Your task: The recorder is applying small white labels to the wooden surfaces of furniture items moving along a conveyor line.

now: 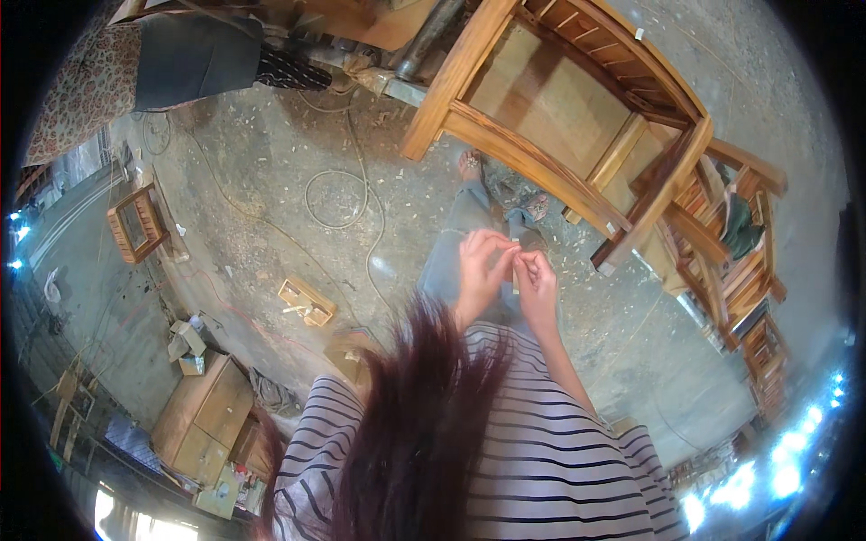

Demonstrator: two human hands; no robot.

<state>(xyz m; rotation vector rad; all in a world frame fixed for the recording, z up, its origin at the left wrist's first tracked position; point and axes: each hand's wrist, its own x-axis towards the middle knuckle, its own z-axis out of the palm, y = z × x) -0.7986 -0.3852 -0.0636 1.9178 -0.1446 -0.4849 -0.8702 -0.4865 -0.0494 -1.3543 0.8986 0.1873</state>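
My left hand (pixel 481 268) and my right hand (pixel 538 281) are raised together in front of my striped shirt, fingertips nearly touching. Between them they pinch a small pale strip (pixel 515 268), thin and upright; its kind is too small to tell. Both hands have their fingers curled onto it. Below the hands I see my jeans-clad legs (pixel 460 239) and sandalled feet (pixel 471 165) on the concrete floor. Dark reddish hair (pixel 419 433) hangs over the lower middle of the view.
A large wooden chair frame (pixel 577 117) lies tilted just ahead and to the right. More wooden chairs (pixel 740 270) stack at the right. A coiled cable (pixel 336 198), small wood blocks (pixel 307 302), a wooden frame (pixel 137 224) and cardboard boxes (pixel 203 415) lie on the chip-strewn floor at the left.
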